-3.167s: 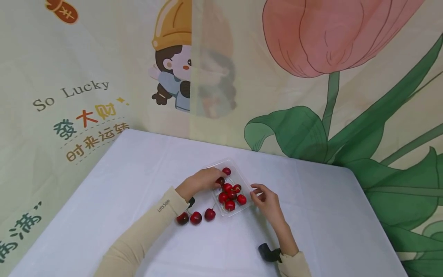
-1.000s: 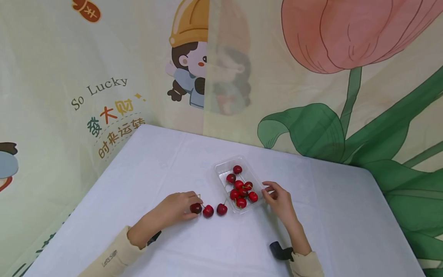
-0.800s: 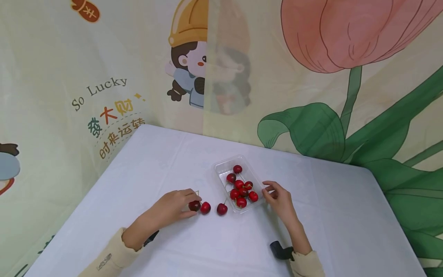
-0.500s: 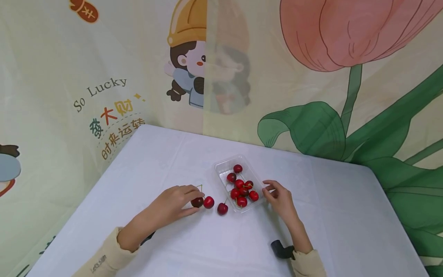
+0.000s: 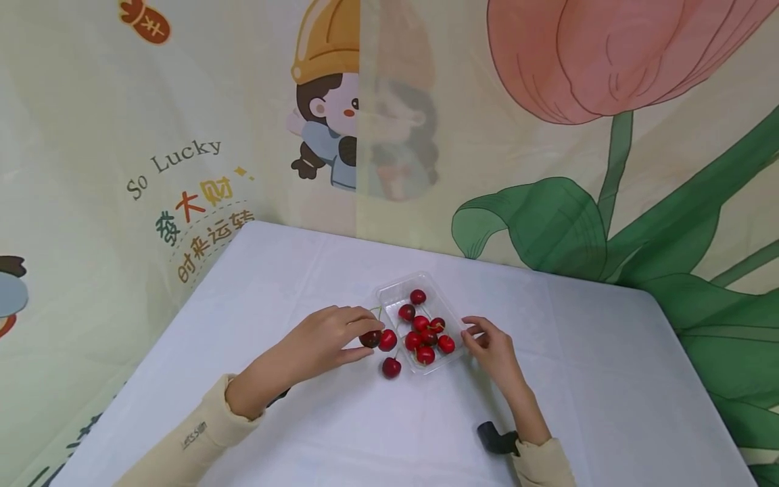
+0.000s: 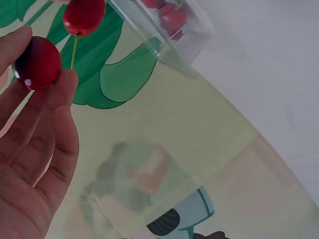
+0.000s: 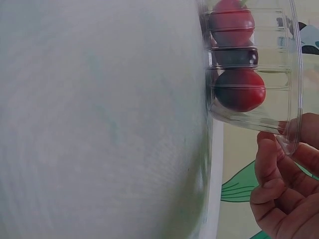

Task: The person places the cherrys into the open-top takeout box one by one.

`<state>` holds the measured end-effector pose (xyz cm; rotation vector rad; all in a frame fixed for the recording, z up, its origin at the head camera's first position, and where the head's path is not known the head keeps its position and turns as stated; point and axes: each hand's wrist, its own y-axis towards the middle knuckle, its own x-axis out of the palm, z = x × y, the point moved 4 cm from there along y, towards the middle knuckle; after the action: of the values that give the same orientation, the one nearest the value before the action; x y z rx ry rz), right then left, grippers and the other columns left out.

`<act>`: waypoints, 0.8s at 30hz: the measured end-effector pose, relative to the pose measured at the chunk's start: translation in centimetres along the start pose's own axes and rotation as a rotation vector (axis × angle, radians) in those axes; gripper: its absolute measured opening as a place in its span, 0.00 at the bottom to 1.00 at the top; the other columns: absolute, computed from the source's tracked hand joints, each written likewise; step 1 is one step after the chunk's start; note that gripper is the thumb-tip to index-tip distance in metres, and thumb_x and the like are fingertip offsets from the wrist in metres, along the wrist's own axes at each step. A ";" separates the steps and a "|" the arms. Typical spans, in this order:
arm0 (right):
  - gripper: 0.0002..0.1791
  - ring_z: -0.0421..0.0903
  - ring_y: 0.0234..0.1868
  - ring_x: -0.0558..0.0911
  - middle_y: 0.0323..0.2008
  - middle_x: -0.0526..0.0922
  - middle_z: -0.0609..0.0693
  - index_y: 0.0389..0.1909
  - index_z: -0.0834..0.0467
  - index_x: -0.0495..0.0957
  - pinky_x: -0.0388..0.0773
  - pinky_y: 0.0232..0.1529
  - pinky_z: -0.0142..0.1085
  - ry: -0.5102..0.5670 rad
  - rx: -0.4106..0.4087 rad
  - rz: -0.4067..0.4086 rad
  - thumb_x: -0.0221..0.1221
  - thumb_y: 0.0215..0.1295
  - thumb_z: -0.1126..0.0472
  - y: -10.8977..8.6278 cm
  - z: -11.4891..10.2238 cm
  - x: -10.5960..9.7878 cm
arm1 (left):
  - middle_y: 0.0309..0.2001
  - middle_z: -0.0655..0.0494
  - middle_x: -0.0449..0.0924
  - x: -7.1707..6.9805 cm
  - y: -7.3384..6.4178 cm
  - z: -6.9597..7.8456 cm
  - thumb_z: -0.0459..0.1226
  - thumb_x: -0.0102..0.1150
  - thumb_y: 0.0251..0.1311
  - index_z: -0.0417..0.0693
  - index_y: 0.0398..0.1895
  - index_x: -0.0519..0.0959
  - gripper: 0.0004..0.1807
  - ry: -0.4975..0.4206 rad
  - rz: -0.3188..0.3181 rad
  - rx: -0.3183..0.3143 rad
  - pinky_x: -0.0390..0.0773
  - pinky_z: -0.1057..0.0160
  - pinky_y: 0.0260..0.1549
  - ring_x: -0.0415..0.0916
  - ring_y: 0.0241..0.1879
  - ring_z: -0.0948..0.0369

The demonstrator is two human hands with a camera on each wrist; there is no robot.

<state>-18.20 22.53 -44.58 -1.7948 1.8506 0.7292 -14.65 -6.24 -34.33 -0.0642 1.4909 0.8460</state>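
My left hand [image 5: 331, 338] pinches a dark red cherry [image 5: 370, 339] between thumb and fingers, just left of the clear plastic container [image 5: 392, 289]. A brighter red cherry [image 5: 387, 340] hangs beside it, and a green stem [image 6: 74, 52] shows near the fingertips in the left wrist view. Whether the two stems are joined I cannot tell. On the table below lies another single cherry [image 5: 391, 367]. Several cherries [image 5: 429, 337] lie inside the container. With thumb and fingers, my right hand [image 5: 491, 346] grips the container's right rim, clearly seen in the right wrist view [image 7: 294, 134].
A white cloth covers the table [image 5: 548, 379]. Behind its far edge hangs a printed curtain [image 5: 255, 122] with a tulip and a cartoon figure. A black wrist camera [image 5: 496, 438] sits on the right wrist above the table.
My left hand left the container, took the dark cherry from the table, then carried it right and away, with the red cherry moving along. My right hand stays at the rim.
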 end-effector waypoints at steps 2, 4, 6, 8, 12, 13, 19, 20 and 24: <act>0.16 0.45 0.26 0.78 0.37 0.83 0.58 0.52 0.63 0.78 0.77 0.27 0.26 0.000 0.002 0.001 0.62 0.65 0.67 0.0 0.0 0.0 | 0.42 0.55 0.83 0.1 0.4 0.0 0.41 0.76 0.48 0.44 0.45 0.83 0.20 -0.008 0.009 0.005 0.82 0.65 0.39 0.81 0.38 0.61; 0.15 0.45 0.26 0.78 0.36 0.83 0.58 0.52 0.63 0.78 0.77 0.27 0.26 -0.002 -0.002 0.001 0.62 0.64 0.67 -0.1 0.1 0.0 | 0.42 0.54 0.83 0.2 0.8 0.0 0.41 0.76 0.49 0.44 0.45 0.82 0.20 -0.021 0.016 0.008 0.82 0.65 0.40 0.81 0.39 0.61; 0.15 0.45 0.26 0.78 0.36 0.83 0.58 0.52 0.63 0.78 0.77 0.27 0.26 0.001 -0.005 -0.003 0.62 0.64 0.67 -0.2 0.0 0.0 | 0.42 0.54 0.83 0.5 1.1 -0.1 0.40 0.76 0.49 0.44 0.45 0.82 0.20 -0.036 0.018 0.008 0.82 0.65 0.40 0.81 0.39 0.61; 0.15 0.45 0.26 0.77 0.36 0.83 0.58 0.52 0.63 0.78 0.77 0.26 0.26 0.004 -0.006 -0.008 0.61 0.64 0.67 -0.2 0.0 0.0 | 0.43 0.54 0.83 0.8 1.3 -0.3 0.39 0.75 0.49 0.44 0.46 0.82 0.20 -0.050 0.009 0.008 0.82 0.66 0.40 0.81 0.39 0.61; 0.15 0.45 0.26 0.77 0.36 0.83 0.57 0.52 0.62 0.78 0.77 0.26 0.26 0.005 -0.001 -0.010 0.61 0.64 0.67 -0.3 0.1 0.1 | 0.43 0.53 0.83 1.3 2.2 -1.0 0.38 0.75 0.50 0.44 0.47 0.82 0.20 -0.079 -0.015 -0.014 0.82 0.67 0.40 0.81 0.40 0.61; 0.15 0.45 0.26 0.77 0.36 0.83 0.57 0.52 0.62 0.78 0.77 0.26 0.26 0.005 0.001 -0.010 0.61 0.64 0.67 -0.3 0.1 0.1 | 0.43 0.54 0.83 1.5 2.5 -1.2 0.38 0.74 0.50 0.44 0.47 0.82 0.20 -0.087 -0.021 -0.020 0.82 0.67 0.40 0.81 0.40 0.61; 0.15 0.45 0.26 0.78 0.36 0.83 0.58 0.52 0.62 0.78 0.77 0.26 0.27 0.012 -0.001 -0.001 0.62 0.64 0.67 -0.1 0.1 -0.1 | 0.46 0.54 0.82 3.1 4.4 -2.2 0.38 0.72 0.54 0.45 0.50 0.81 0.20 -0.152 -0.096 -0.057 0.81 0.68 0.42 0.80 0.42 0.62; 0.15 0.45 0.26 0.78 0.36 0.83 0.57 0.52 0.62 0.78 0.77 0.27 0.27 0.015 -0.001 -0.001 0.62 0.64 0.67 -0.1 0.1 -0.1 | 0.46 0.54 0.81 3.5 4.6 -2.2 0.39 0.71 0.55 0.45 0.51 0.81 0.20 -0.162 -0.114 -0.066 0.80 0.68 0.42 0.80 0.42 0.62; 0.16 0.45 0.26 0.78 0.37 0.83 0.58 0.52 0.62 0.78 0.77 0.27 0.26 0.025 0.004 -0.010 0.62 0.64 0.67 0.0 0.1 -0.1 | 0.47 0.53 0.81 4.6 5.3 -2.4 0.40 0.71 0.55 0.44 0.52 0.81 0.21 -0.181 -0.177 -0.098 0.80 0.68 0.44 0.80 0.43 0.61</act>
<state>-18.19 22.65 -44.58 -1.8172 1.8567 0.7017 -20.06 -1.63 -36.32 -0.1850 1.2541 0.7599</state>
